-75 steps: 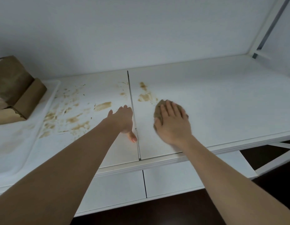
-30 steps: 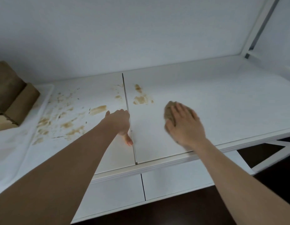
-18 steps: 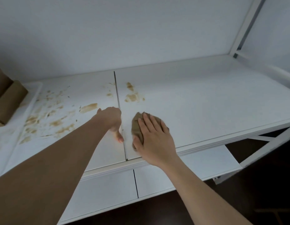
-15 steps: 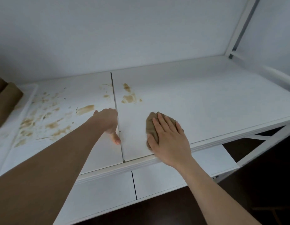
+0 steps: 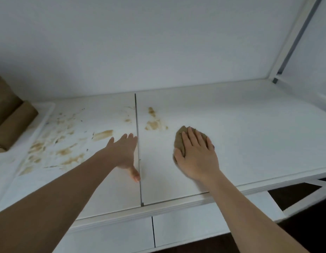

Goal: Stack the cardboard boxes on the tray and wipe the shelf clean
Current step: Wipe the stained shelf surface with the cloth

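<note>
Brown cloth [image 5: 180, 141] flat on the white shelf [image 5: 249, 134], right of the dark seam [image 5: 138, 152] between the two shelf panels, pressed down under the right hand [image 5: 196, 154]. Fingers [image 5: 192, 137] straight and spread over the top of the cloth, palm at its near edge; grip not curled, simply pressing. Just beyond the cloth, toward the back wall [image 5: 158, 42], a small cluster of brown smears [image 5: 154, 123] close to the seam.

Left hand [image 5: 124, 152] resting flat on the left panel just beside the seam, fingers extended toward the wall, thumb [image 5: 135, 175] pointing back toward the near edge; grip apart, holding nothing. Farther left, more brown stains [image 5: 63, 143] scattered across the left panel, from a long streak near the fingertips out to the edge of the white tray [image 5: 42, 123].

Brown cardboard boxes [image 5: 11, 119] on the tray at the far left, only partly in frame, tilted against each other. White frame post [image 5: 293, 39] at the far right corner; a lower white shelf [image 5: 186, 229] visible below the front edge.
</note>
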A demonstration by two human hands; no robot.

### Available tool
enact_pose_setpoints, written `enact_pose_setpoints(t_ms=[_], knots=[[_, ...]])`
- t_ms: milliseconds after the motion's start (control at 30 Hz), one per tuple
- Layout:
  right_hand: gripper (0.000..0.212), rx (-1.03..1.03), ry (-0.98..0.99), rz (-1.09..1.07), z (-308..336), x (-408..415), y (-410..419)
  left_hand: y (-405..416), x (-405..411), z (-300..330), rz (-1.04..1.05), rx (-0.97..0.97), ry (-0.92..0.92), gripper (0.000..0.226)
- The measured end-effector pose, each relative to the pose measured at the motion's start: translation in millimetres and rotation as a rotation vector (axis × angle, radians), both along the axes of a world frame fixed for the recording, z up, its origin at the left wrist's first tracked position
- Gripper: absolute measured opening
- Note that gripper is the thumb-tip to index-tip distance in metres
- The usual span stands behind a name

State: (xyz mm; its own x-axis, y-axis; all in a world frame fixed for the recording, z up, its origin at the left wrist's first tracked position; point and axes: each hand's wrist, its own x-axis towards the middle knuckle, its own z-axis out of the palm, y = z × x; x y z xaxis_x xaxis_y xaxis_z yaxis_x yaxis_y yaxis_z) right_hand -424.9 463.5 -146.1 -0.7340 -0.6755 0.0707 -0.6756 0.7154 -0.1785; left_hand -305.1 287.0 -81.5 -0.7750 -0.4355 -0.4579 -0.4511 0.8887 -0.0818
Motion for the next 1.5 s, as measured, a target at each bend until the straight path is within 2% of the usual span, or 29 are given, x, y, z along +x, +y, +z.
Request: enact_pose_setpoints(t_ms=[100,167,267,367,433,567,767,833,900,1000,1133,1267,1333,1500], knots=[[0.078,0.021,0.023,0.262,0,16,4,-5,0,2,0.020,0.066,-0.001,0.141],[0.079,0.067,-0.020,0.349,2,1,14,-10,0,2,0.029,0.130,0.010,0.135],[0.081,0.069,-0.002,0.173,4,-48,22,-22,-3,0,0.018,0.158,0.066,0.127],[0.066,0.095,-0.055,-0.052,6,-88,5,-26,-2,3,0.037,0.191,0.101,0.120],[0.064,0.109,-0.088,-0.067,7,-91,-20,-29,-4,4,0.065,0.209,0.113,0.118],[0.066,0.079,-0.078,0.098,5,-62,-53,-37,-18,6,0.105,0.214,0.122,0.118],[0.070,0.104,-0.025,0.418,8,-41,-21,-52,-37,11,0.125,0.132,0.128,0.119],[0.070,0.118,0.006,0.388,10,-61,-17,-60,-37,12,0.144,0.112,0.137,0.121],[0.065,0.115,0.006,0.233,11,-82,-24,-66,-34,11,0.152,0.103,0.151,0.122],[0.064,0.132,-0.064,0.084,8,-94,-55,-74,-30,9,0.205,0.152,0.282,0.109],[0.065,0.114,-0.039,0.231,6,-61,-79,-85,-29,9,0.350,0.208,0.441,0.079],[0.064,0.116,-0.033,0.456,10,-40,-55,-95,-29,7,0.394,0.172,0.387,0.061],[0.063,0.132,-0.031,0.426,12,-58,-50,-101,-27,8,0.408,0.142,0.369,0.061],[0.062,0.157,-0.077,0.158,8,-93,-89,-115,-22,0,0.406,0.084,0.344,0.057]])
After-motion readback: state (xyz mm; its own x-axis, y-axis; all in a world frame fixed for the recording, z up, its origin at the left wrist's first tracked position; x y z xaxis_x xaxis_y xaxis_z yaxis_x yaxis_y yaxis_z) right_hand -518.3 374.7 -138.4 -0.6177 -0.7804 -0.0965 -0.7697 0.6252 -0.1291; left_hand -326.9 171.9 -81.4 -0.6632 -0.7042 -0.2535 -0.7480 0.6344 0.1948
